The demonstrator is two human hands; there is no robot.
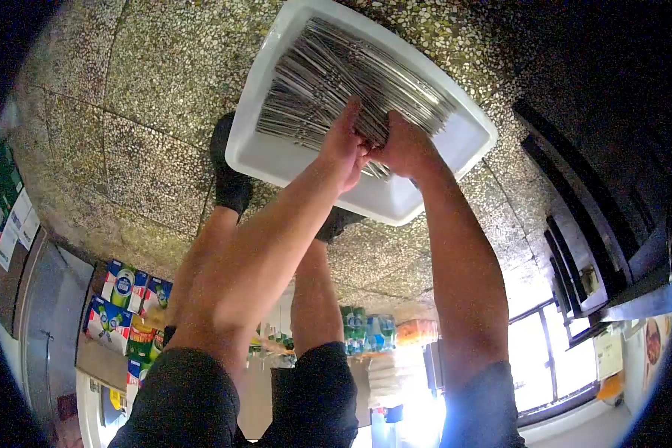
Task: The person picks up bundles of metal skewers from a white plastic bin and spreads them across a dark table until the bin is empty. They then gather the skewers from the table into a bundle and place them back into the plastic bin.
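Observation:
A white rectangular plastic tray (276,160) sits on the speckled terrazzo floor. It holds a thick heap of thin metal sticks (328,71), all lying roughly parallel. My left hand (343,145) and my right hand (405,145) meet at the near end of the heap. Both are closed around a bundle of the sticks, thumbs close together. The stick ends under my hands are hidden.
My two legs in dark shorts and black socks (231,183) stand just before the tray. Dark shelving or furniture (590,224) runs along the right. Stacked boxed goods (127,306) and bottles (366,332) show low in the view, beside a bright window (545,358).

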